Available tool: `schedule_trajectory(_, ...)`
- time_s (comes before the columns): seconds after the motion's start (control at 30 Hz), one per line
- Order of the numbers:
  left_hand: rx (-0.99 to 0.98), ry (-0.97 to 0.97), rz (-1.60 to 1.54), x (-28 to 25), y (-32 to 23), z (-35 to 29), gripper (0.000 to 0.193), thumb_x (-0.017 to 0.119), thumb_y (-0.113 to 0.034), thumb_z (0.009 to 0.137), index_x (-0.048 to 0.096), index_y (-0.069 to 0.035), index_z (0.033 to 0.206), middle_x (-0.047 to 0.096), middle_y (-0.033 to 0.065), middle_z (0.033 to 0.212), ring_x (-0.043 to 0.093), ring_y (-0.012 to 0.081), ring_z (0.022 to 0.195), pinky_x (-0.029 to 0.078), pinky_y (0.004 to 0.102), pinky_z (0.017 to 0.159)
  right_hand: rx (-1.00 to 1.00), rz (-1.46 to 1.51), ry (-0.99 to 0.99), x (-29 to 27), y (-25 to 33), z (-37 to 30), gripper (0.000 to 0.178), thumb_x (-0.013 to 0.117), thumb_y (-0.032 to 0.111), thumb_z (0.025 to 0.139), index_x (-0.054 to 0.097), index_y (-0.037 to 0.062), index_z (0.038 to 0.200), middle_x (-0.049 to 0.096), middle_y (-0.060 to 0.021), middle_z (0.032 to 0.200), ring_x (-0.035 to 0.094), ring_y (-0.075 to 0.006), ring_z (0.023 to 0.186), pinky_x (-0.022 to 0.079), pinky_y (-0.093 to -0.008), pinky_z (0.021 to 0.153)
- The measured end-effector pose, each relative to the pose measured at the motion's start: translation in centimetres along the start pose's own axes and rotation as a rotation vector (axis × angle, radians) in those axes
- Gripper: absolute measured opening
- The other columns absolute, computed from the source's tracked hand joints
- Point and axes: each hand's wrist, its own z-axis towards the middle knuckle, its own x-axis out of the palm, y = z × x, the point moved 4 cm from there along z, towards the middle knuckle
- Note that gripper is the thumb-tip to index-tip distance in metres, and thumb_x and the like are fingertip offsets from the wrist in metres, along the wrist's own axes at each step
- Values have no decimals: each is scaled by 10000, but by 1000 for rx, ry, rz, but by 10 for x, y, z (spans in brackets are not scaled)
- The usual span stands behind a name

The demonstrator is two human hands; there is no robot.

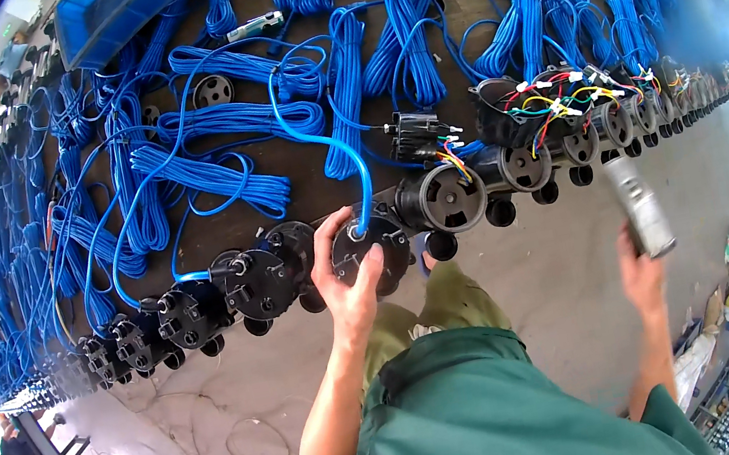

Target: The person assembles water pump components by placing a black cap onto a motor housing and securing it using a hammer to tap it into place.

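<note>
The black round housing (351, 251) sits at the near edge of the counter (304, 170), in the row of similar units along that edge, with a closed black housing (257, 283) to its left and an open black housing (441, 204) to its right. A blue cable (363, 174) rises from its capped face and curves toward the coiled blue cable bundles (239, 123) farther in on the counter. The left hand (348, 291) has its thumb across the face and its fingers (325, 246) curled over the left rim, clasping the unit; the exact contact of the hidden fingertips cannot be told. The right hand (642, 271), clear of the counter's near edge and above the floor (542, 294), has its fingers wrapped around the lower end of a grey metallic tool (640, 208); its kind cannot be confirmed. In this inspector's judgement, the housing is rigid, moderately heavy and somewhat slick on its smooth dark shell. The sound hold is around the rim and body, thumb braced on the face; the cable entry is the vulnerable point, and the flexible cable should not serve as a handle. The tool appears stiff, best gripped around its body.
</note>
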Motion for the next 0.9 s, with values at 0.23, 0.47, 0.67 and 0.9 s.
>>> schedule_trajectory(0.23,-51,89,-5,2,1,11,642,784,-265,818,610,19,1367,600,121,1368,581,237,1274,433,382,1120,75,394,595,101,142,-19,203,757,128,903,678,-17,1021,612,-149,696,527,-275,554,474,-365,578)
schedule_trajectory(0.47,-25,26,23,7,-1,5,599,744,-199,827,602,27,1364,606,129,1349,580,235,1265,430,374,1117,169,403,633,118,149,-14,290,728,248,1005,641,-23,952,531,-148,633,448,-256,536,414,-385,547)
schedule_trajectory(0.67,-45,30,-9,5,1,2,585,746,-188,829,606,23,1356,607,122,1337,585,225,1243,439,365,1104,134,462,571,88,182,4,261,759,213,981,675,-34,976,610,-149,651,559,-216,533,449,-364,547)
schedule_trajectory(0.9,34,49,19,8,2,7,552,772,-165,836,618,-10,1343,633,87,1257,611,183,1158,482,339,1035,-139,118,545,115,207,10,257,692,213,995,610,-6,1103,684,-234,770,694,-435,745,532,-457,657)
